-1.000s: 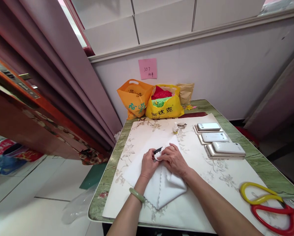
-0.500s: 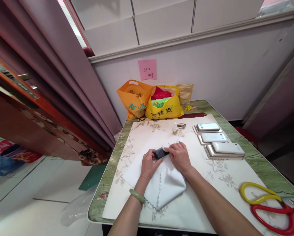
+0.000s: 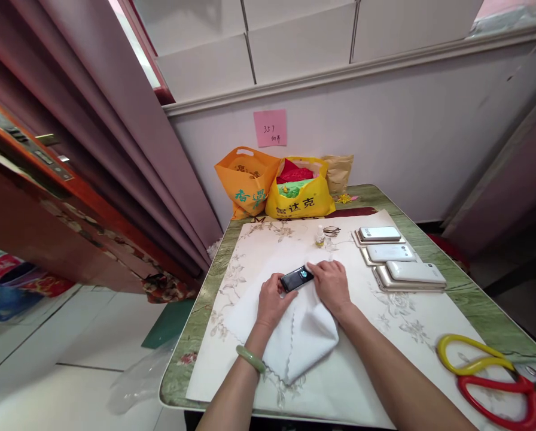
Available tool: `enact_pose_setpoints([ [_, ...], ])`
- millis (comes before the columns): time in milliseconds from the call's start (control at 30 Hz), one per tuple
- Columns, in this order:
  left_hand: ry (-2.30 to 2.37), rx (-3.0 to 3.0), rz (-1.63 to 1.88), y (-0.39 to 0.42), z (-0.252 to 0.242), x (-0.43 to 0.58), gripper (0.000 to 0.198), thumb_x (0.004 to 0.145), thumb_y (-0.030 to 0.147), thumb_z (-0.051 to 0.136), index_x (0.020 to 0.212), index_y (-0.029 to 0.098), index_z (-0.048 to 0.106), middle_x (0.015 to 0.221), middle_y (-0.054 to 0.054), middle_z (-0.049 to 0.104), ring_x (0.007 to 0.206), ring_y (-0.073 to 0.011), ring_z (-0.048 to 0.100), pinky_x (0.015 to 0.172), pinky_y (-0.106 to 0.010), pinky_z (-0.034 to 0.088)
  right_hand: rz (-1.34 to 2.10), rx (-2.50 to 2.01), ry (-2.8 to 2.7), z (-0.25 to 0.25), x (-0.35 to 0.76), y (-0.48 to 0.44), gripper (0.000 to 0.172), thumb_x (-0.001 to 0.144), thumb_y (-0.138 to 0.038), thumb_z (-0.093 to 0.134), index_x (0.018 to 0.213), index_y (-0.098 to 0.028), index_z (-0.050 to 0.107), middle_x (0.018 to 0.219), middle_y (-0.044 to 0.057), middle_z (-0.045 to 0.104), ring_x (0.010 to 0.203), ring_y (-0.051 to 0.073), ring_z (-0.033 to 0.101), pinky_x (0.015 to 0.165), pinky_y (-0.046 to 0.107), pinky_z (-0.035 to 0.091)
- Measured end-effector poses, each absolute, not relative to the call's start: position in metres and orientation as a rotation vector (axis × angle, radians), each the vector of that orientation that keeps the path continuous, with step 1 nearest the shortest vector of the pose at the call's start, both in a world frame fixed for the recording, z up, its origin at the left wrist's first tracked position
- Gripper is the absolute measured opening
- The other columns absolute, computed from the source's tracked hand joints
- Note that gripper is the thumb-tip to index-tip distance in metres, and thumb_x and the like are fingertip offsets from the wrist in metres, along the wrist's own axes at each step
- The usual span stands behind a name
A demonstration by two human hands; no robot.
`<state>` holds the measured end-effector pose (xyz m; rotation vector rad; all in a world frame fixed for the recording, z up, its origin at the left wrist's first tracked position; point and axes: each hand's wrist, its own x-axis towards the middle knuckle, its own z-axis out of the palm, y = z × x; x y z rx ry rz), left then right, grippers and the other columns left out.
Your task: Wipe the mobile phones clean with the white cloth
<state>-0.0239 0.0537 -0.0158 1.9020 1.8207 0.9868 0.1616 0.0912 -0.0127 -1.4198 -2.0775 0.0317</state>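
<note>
Dark glossy device (image 3: 294, 279), one: over white cloth (image 3: 310, 347), between two hands; small bluish mark on face (too small to read). Left hand (image 3: 273, 300): fingers gripping device's left end, partly covering it. Right hand (image 3: 332, 288): fingers bent at device's right end, undersides hidden; cannot tell whether grasping. Scissors (image 3: 492, 383): blades cut off at picture's edge.
</note>
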Motion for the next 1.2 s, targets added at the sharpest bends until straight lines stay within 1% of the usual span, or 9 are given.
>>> enact_pose_setpoints([
  [100, 1.821, 1.898, 0.982, 0.054, -0.016, -0.024, 0.037, 0.068, 0.033, 0.072, 0.098, 0.022, 0.055, 0.075, 0.002, 0.06, 0.072, -0.0172, 0.057, 0.07, -0.03, 0.045, 0.018, -1.438, -2.083, -0.013, 0.159, 0.088, 0.029, 0.089, -0.013, 0.054, 0.111, -0.024, 0.069, 0.085, 0.006, 0.063, 0.085, 0.021, 0.049, 0.094, 0.04, 0.03],
  [233, 1.866, 1.918, 0.973, 0.054, -0.016, -0.023, 0.032, 0.07, 0.025, 0.066, 0.099, 0.022, 0.055, 0.08, 0.0, 0.063, 0.076, -0.0189, 0.058, 0.073, -0.031, 0.045, 0.102, -0.996, -2.316, -0.006, 0.138, 0.072, 0.027, 0.091, -0.015, 0.052, 0.11, -0.026, 0.068, 0.088, 0.005, 0.063, 0.085, 0.019, 0.048, 0.088, 0.033, 0.034],
  [300, 1.883, 1.931, 0.967, 0.054, -0.016, -0.023, 0.033, 0.07, 0.023, 0.065, 0.101, 0.022, 0.055, 0.084, -0.002, 0.064, 0.078, -0.0198, 0.058, 0.075, -0.032, 0.045, 0.121, -0.912, -2.344, -0.004, 0.136, 0.071, 0.027, 0.091, -0.014, 0.052, 0.106, -0.028, 0.069, 0.088, 0.003, 0.063, 0.084, 0.018, 0.049, 0.092, 0.034, 0.032],
  [400, 1.857, 1.925, 0.948, 0.054, -0.017, -0.024, 0.033, 0.07, 0.03, 0.068, 0.099, 0.022, 0.054, 0.077, 0.0, 0.061, 0.074, -0.0191, 0.057, 0.073, -0.032, 0.045, 0.075, -1.175, -2.2, -0.007, 0.149, 0.081, 0.027, 0.088, -0.012, 0.055, 0.102, -0.029, 0.071, 0.086, 0.003, 0.063, 0.085, 0.019, 0.05, 0.097, 0.037, 0.028],
  [533, 1.838, 1.909, 0.969, 0.055, -0.018, -0.024, 0.037, 0.068, 0.033, 0.071, 0.099, 0.023, 0.054, 0.076, 0.001, 0.06, 0.073, -0.0184, 0.057, 0.072, -0.031, 0.045, -0.002, -1.49, -2.047, -0.011, 0.162, 0.088, 0.026, 0.087, -0.013, 0.056, 0.105, -0.025, 0.071, 0.082, 0.005, 0.063, 0.082, 0.02, 0.049, 0.094, 0.039, 0.027],
  [733, 1.858, 1.917, 0.986, 0.055, -0.017, -0.023, 0.03, 0.071, 0.025, 0.065, 0.099, 0.022, 0.055, 0.072, 0.001, 0.06, 0.069, -0.0174, 0.056, 0.068, -0.03, 0.043, 0.113, -0.985, -2.331, -0.003, 0.136, 0.069, 0.027, 0.087, -0.014, 0.055, 0.106, -0.027, 0.068, 0.084, 0.002, 0.062, 0.082, 0.018, 0.047, 0.088, 0.032, 0.031],
  [867, 1.833, 1.92, 0.98, 0.054, -0.018, -0.024, 0.034, 0.07, 0.032, 0.069, 0.099, 0.023, 0.054, 0.073, 0.002, 0.06, 0.07, -0.0175, 0.057, 0.07, -0.03, 0.044, 0.103, -1.234, -2.186, -0.006, 0.15, 0.079, 0.024, 0.085, -0.015, 0.057, 0.097, -0.029, 0.072, 0.083, 0.002, 0.063, 0.083, 0.018, 0.05, 0.094, 0.036, 0.026],
  [1000, 1.83, 1.906, 0.971, 0.054, -0.019, -0.025, 0.038, 0.068, 0.034, 0.072, 0.099, 0.023, 0.054, 0.077, 0.001, 0.061, 0.073, -0.0178, 0.057, 0.072, -0.031, 0.045, 0.028, -1.575, -2.009, -0.008, 0.168, 0.089, 0.018, 0.083, -0.016, 0.057, 0.09, -0.024, 0.073, 0.08, 0.005, 0.063, 0.081, 0.02, 0.05, 0.091, 0.039, 0.024],
  [1200, 1.819, 1.913, 0.985, 0.055, -0.017, -0.024, 0.031, 0.07, 0.03, 0.067, 0.097, 0.022, 0.054, 0.072, 0.003, 0.058, 0.069, -0.0164, 0.056, 0.07, -0.029, 0.044, 0.07, -1.164, -2.247, -0.007, 0.14, 0.07, 0.014, 0.08, -0.016, 0.057, 0.085, -0.022, 0.07, 0.078, 0.004, 0.061, 0.08, 0.019, 0.048, 0.082, 0.032, 0.028],
])
